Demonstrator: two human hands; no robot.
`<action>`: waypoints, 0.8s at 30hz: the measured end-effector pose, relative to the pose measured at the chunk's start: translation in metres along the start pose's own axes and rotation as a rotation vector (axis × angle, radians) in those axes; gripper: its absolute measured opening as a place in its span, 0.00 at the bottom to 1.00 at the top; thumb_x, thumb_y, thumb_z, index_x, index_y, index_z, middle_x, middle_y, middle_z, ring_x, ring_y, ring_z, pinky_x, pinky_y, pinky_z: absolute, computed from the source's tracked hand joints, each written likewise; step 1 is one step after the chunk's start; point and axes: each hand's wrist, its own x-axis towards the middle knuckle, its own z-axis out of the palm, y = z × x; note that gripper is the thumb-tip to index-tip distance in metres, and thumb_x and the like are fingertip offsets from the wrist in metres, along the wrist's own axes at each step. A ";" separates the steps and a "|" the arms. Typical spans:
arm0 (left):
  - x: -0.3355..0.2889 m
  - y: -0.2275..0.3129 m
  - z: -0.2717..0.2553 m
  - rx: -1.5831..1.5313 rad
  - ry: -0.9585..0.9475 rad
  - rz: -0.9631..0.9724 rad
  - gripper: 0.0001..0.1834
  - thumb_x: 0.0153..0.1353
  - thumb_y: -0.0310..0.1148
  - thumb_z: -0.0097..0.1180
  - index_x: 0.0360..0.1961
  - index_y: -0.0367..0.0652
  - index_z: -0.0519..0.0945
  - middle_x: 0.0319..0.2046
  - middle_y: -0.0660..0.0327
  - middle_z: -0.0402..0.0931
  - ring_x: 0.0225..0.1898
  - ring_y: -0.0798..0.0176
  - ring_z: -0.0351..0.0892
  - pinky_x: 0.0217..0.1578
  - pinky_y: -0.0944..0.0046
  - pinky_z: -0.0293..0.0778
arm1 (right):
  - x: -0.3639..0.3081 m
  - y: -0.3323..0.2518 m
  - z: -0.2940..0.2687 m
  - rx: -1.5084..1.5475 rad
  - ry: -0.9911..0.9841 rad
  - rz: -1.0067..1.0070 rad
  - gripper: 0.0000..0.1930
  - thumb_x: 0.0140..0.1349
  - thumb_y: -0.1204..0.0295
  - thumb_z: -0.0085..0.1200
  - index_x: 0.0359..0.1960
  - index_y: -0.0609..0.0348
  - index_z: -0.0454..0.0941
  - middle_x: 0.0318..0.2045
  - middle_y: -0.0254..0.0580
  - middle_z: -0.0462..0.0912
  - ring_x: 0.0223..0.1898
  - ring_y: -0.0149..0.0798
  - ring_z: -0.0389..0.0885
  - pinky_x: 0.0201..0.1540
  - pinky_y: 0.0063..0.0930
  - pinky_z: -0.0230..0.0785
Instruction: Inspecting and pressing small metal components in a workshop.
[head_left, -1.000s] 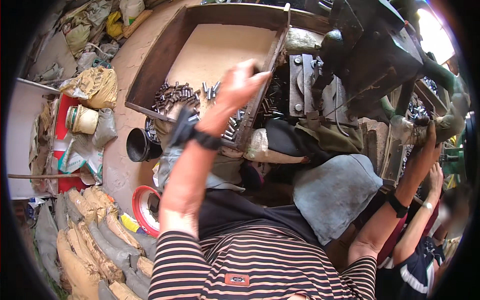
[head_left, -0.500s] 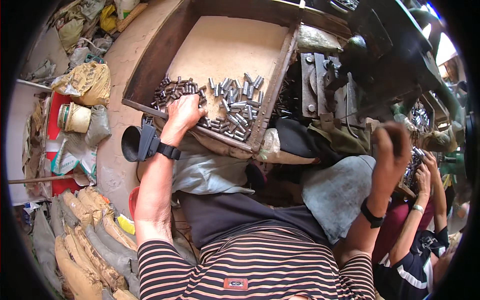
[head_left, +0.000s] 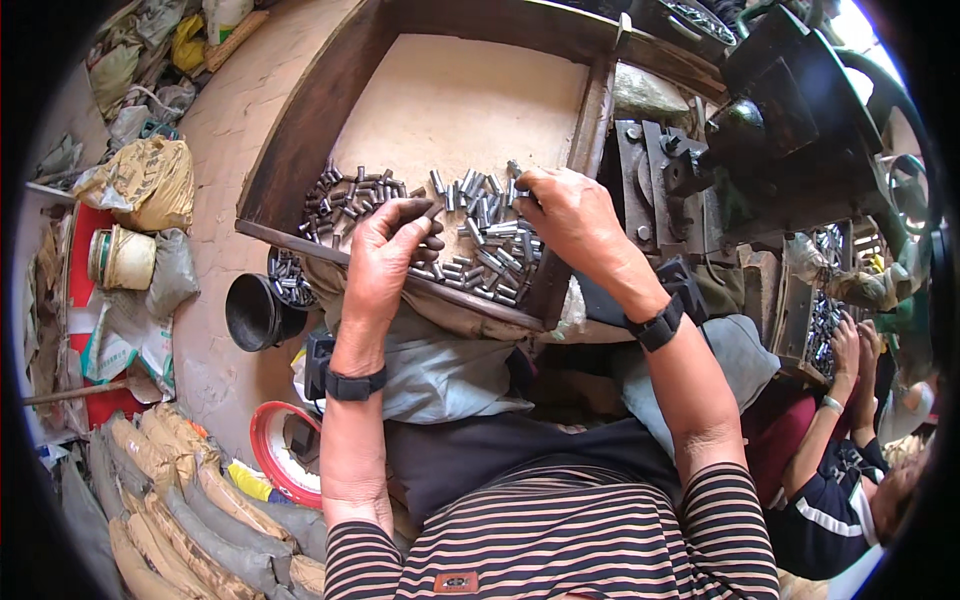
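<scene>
A wooden tray (head_left: 300, 125) with a pale bottom lies in front of me, and short metal cylinders are gathered along its near side. Darker cylinders (head_left: 345, 198) form a pile on the left; shinier cylinders (head_left: 492, 262) are spread on the right. Between the two groups is my left hand (head_left: 380, 255), its fingers curled and pressed together; what they hold, if anything, I cannot make out. My right hand (head_left: 575, 215) reaches over the tray's right wall and pinches with its fingertips at the upper edge of the shiny group. Its grip is partly hidden.
To the tray's right stands a dark metal machine (head_left: 770, 130). A black bucket (head_left: 262, 312) and a red-rimmed bucket (head_left: 285, 455) sit at lower left, near stacked sacks (head_left: 165, 480). At far right another person's hands (head_left: 848, 350) work over more metal pieces.
My right hand has come from beside the machine to the shiny cylinders. My left hand has moved right, off the dark pile. The view has shifted slightly.
</scene>
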 end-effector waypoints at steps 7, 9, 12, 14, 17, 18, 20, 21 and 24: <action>-0.003 -0.002 0.009 -0.003 0.020 0.078 0.06 0.63 0.29 0.53 0.39 0.39 0.74 0.31 0.62 0.78 0.29 0.72 0.78 0.28 0.73 0.73 | 0.013 -0.002 0.035 -0.179 -0.101 0.040 0.10 0.55 0.66 0.58 0.29 0.60 0.75 0.27 0.51 0.80 0.34 0.53 0.80 0.39 0.44 0.72; -0.003 -0.002 0.008 -0.003 0.019 0.090 0.06 0.63 0.29 0.53 0.39 0.39 0.75 0.30 0.62 0.78 0.29 0.72 0.78 0.28 0.73 0.73 | 0.017 -0.002 0.042 -0.161 -0.106 0.074 0.11 0.55 0.66 0.58 0.30 0.61 0.75 0.27 0.52 0.80 0.34 0.53 0.80 0.38 0.45 0.72; -0.003 -0.003 0.006 -0.006 0.019 0.094 0.06 0.64 0.29 0.53 0.40 0.39 0.76 0.30 0.63 0.78 0.28 0.72 0.77 0.29 0.73 0.73 | 0.017 -0.004 0.043 -0.098 -0.081 0.096 0.11 0.55 0.67 0.58 0.31 0.62 0.74 0.28 0.53 0.80 0.34 0.55 0.80 0.36 0.44 0.72; -0.003 -0.004 0.004 -0.007 0.019 0.092 0.06 0.64 0.29 0.54 0.40 0.39 0.76 0.30 0.63 0.78 0.28 0.72 0.77 0.29 0.73 0.73 | 0.017 -0.004 0.039 -0.003 -0.017 0.105 0.10 0.56 0.68 0.58 0.31 0.62 0.74 0.27 0.53 0.80 0.33 0.55 0.80 0.35 0.43 0.72; -0.005 -0.001 0.007 -0.011 0.028 0.092 0.07 0.64 0.29 0.54 0.40 0.38 0.77 0.30 0.64 0.78 0.28 0.73 0.77 0.29 0.73 0.74 | 0.013 -0.004 0.019 0.306 0.115 0.157 0.08 0.57 0.70 0.57 0.32 0.62 0.74 0.25 0.55 0.79 0.31 0.55 0.81 0.33 0.42 0.71; -0.005 -0.001 0.008 -0.021 0.033 0.078 0.07 0.64 0.29 0.54 0.40 0.38 0.77 0.30 0.64 0.78 0.28 0.73 0.77 0.30 0.73 0.74 | 0.008 -0.008 0.008 0.400 0.143 0.183 0.07 0.57 0.72 0.57 0.33 0.63 0.75 0.22 0.51 0.79 0.26 0.46 0.81 0.31 0.36 0.71; -0.005 0.000 0.007 -0.039 0.041 0.051 0.07 0.64 0.29 0.54 0.40 0.38 0.77 0.30 0.64 0.78 0.29 0.73 0.77 0.31 0.73 0.75 | -0.001 -0.003 0.005 0.778 0.056 0.396 0.06 0.59 0.74 0.56 0.32 0.65 0.76 0.20 0.41 0.77 0.24 0.31 0.76 0.29 0.27 0.68; -0.006 -0.002 0.006 -0.053 0.041 0.051 0.06 0.64 0.28 0.53 0.41 0.38 0.77 0.31 0.64 0.78 0.30 0.73 0.77 0.32 0.72 0.77 | -0.006 -0.003 0.002 0.869 0.054 0.406 0.06 0.59 0.74 0.56 0.32 0.65 0.76 0.20 0.38 0.76 0.24 0.28 0.74 0.29 0.24 0.67; -0.009 -0.001 0.014 -0.270 -0.006 -0.011 0.07 0.64 0.25 0.51 0.42 0.38 0.75 0.35 0.62 0.78 0.33 0.71 0.78 0.34 0.70 0.78 | -0.022 -0.007 -0.005 1.071 0.052 0.425 0.06 0.60 0.74 0.56 0.31 0.65 0.75 0.21 0.31 0.75 0.25 0.22 0.70 0.29 0.19 0.65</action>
